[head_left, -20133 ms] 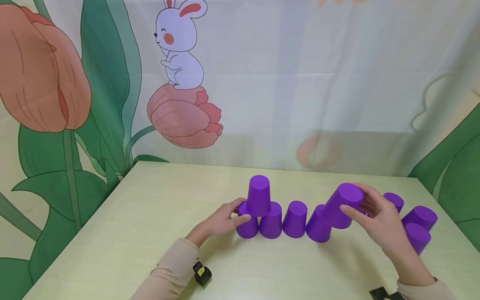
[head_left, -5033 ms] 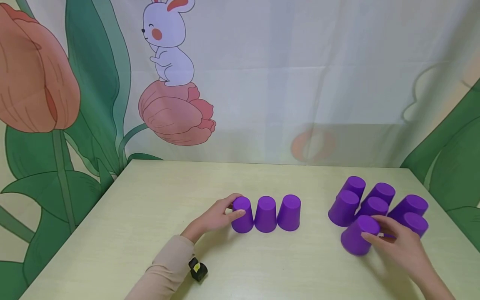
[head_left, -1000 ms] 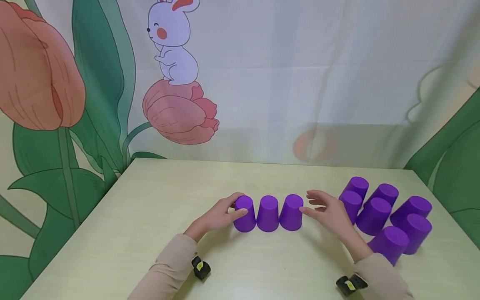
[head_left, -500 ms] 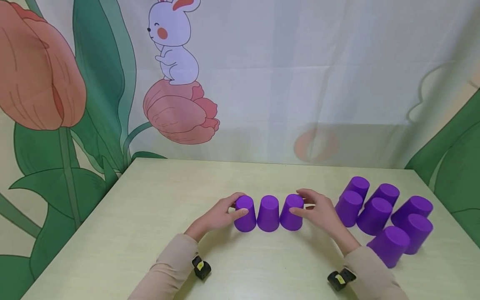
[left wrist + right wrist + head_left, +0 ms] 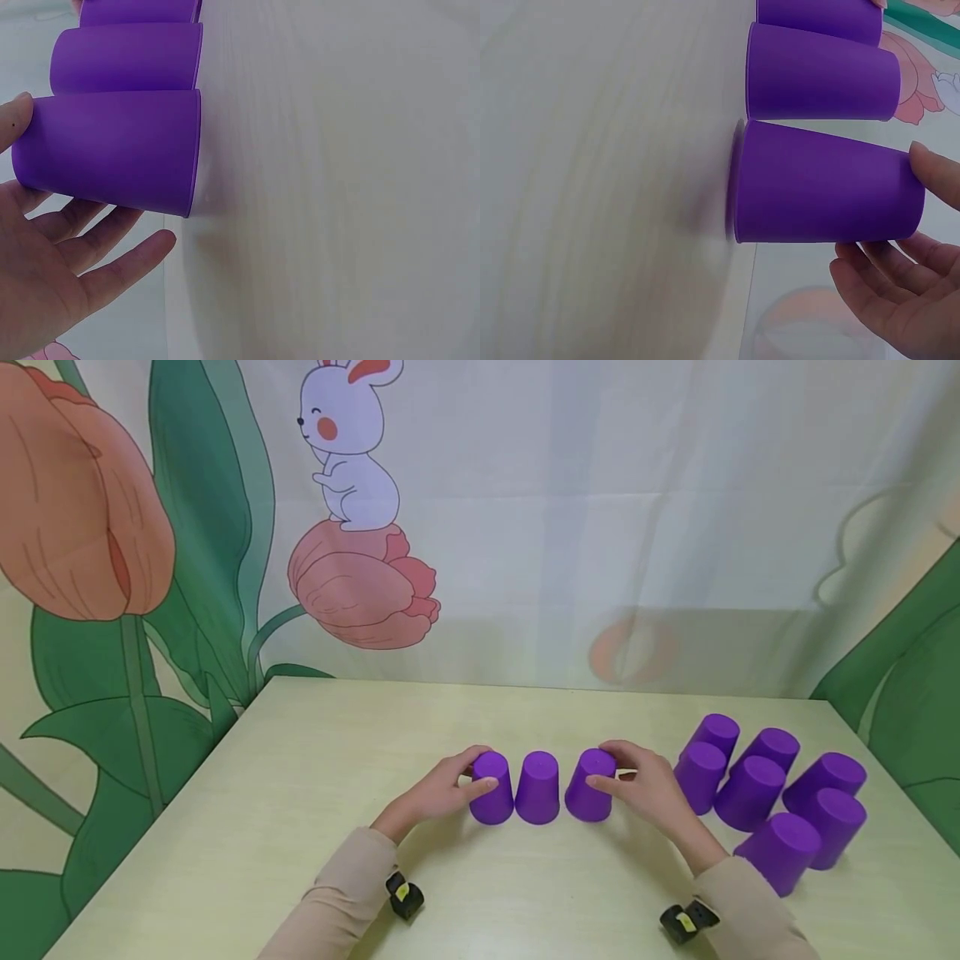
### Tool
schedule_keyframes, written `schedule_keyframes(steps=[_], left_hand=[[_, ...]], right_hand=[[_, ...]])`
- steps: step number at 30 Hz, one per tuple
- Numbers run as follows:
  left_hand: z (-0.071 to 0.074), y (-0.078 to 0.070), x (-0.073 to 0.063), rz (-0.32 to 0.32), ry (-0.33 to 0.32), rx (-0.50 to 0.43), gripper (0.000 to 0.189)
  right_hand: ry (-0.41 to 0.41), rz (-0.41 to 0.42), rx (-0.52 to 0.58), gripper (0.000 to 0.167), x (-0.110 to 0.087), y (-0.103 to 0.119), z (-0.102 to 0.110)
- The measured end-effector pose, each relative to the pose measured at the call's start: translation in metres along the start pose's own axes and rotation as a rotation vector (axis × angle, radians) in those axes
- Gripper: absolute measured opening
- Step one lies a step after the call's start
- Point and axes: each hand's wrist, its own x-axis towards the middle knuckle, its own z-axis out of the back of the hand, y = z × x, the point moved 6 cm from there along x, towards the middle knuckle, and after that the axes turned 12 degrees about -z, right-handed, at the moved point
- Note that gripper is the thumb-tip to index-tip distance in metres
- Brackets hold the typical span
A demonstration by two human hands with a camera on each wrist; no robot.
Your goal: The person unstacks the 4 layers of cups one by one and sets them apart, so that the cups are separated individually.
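Three purple cups stand upside down in a short row at the table's middle. My left hand (image 5: pixel 438 792) holds the left cup (image 5: pixel 491 808), thumb across its near side and fingers behind. Untouched between the hands is the middle cup (image 5: pixel 537 793), close beside the left one. My right hand (image 5: pixel 648 785) pinches the right cup (image 5: pixel 585 802) between thumb and fingers near its narrow top. A gap separates this right cup from the middle one. In the right wrist view, the gripped cup (image 5: pixel 825 187) has its rim close over the table, with a dark shadow along it.
Several more purple cups (image 5: pixel 750 797) stand upside down in a loose group to the right, close past my right hand. The pale table (image 5: pixel 315 760) ends at a printed curtain (image 5: pixel 525 568). A small black device (image 5: pixel 405 897) sits by each sleeve.
Over the last second, my right hand has reached left to the right cup, taken hold of it and shifted it slightly right, away from the middle cup. The left hand stays on its cup.
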Motion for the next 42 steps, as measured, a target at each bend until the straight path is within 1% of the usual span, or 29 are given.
schedule_keyframes(steps=[3, 8, 13, 19, 27, 33, 42], left_hand=[[0.0, 0.002, 0.0, -0.01, 0.0, -0.01, 0.037], [-0.001, 0.002, 0.0, -0.019, 0.003, -0.021, 0.038], [-0.002, 0.0, 0.001, -0.011, 0.015, -0.019, 0.038], [-0.001, -0.002, 0.001, 0.015, 0.019, -0.012, 0.04], [-0.001, -0.001, 0.001, 0.022, 0.015, -0.009, 0.039], [-0.001, 0.0, 0.002, 0.016, 0.011, -0.011, 0.039], [-0.001, 0.002, 0.001, 0.006, 0.002, -0.004, 0.039]], right_hand=[[-0.013, 0.014, 0.001, 0.052, -0.005, -0.002, 0.005], [-0.052, 0.012, -0.018, 0.05, -0.015, -0.005, 0.015], [-0.081, 0.024, -0.038, 0.05, -0.025, -0.006, 0.026], [-0.102, 0.027, -0.067, 0.051, -0.034, -0.011, 0.035], [-0.133, -0.016, -0.105, 0.053, -0.042, -0.023, 0.046], [-0.147, -0.063, -0.116, 0.058, -0.048, -0.029, 0.053], [-0.171, -0.125, -0.148, 0.057, -0.055, -0.037, 0.058]])
